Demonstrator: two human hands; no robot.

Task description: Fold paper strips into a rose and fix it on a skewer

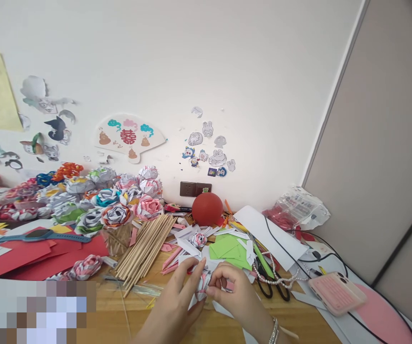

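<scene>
Both my hands meet low in the middle over a wooden table [120, 310]. My left hand [177, 298] and my right hand [232, 291] pinch a small rolled paper flower [202, 282] of white and pink strips between their fingertips. Fingers of both hands are curled closed on it. A finished small paper flower [198, 239] lies just beyond, among loose paper strips. A bundle of wooden sticks [146, 251] lies fanned to the left of my hands. My right wrist wears a beaded bracelet [273, 329].
Several paper roses [116, 200] fill the back left. Red paper sheets [41, 255] with a blue watch [41, 235], green paper [229, 248], a red ball [207, 209], black scissors [268, 279], a pearl string [284, 279], a pink phone [336, 291] and black cables lie around.
</scene>
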